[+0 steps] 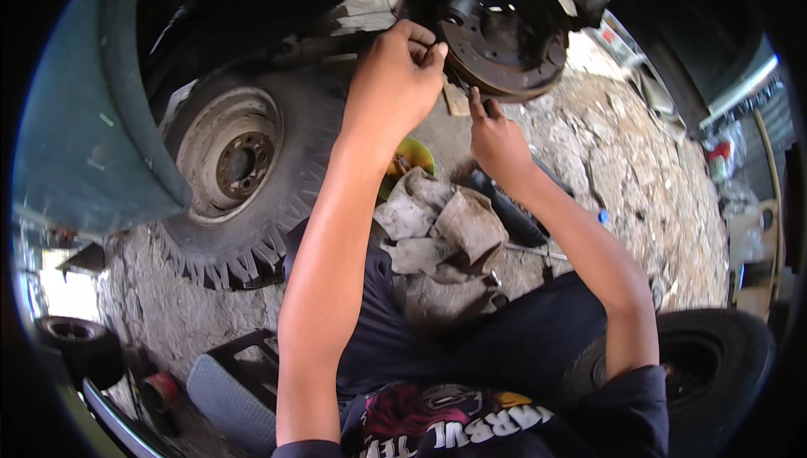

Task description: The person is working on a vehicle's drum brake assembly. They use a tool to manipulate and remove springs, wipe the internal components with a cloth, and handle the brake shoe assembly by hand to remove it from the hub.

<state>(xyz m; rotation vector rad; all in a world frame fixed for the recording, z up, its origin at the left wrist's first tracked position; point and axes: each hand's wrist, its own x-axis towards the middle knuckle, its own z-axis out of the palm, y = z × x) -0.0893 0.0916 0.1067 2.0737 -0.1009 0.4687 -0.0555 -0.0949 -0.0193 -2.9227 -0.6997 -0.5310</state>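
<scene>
A rusty brown brake shoe (492,71) curves along the lower edge of a dark wheel-brake assembly (504,25) in front of me. My left hand (397,75) is raised at the shoe's left end, thumb and forefinger pinched together; whatever lies between them is too small to tell. Below the shoe's lower edge is my right hand (498,134), its forefinger pointing up to the rim and the other fingers curled in. A thin dark piece shows by that fingertip, and I cannot make out what it is.
A large treaded tyre on a grey rim (227,164) stands at left. Crumpled dirty cloths (454,222) and a yellow-green bowl (414,155) lie on rough ground between my arms. Another tyre (714,365) is at lower right; a green body panel (92,113) hangs at left.
</scene>
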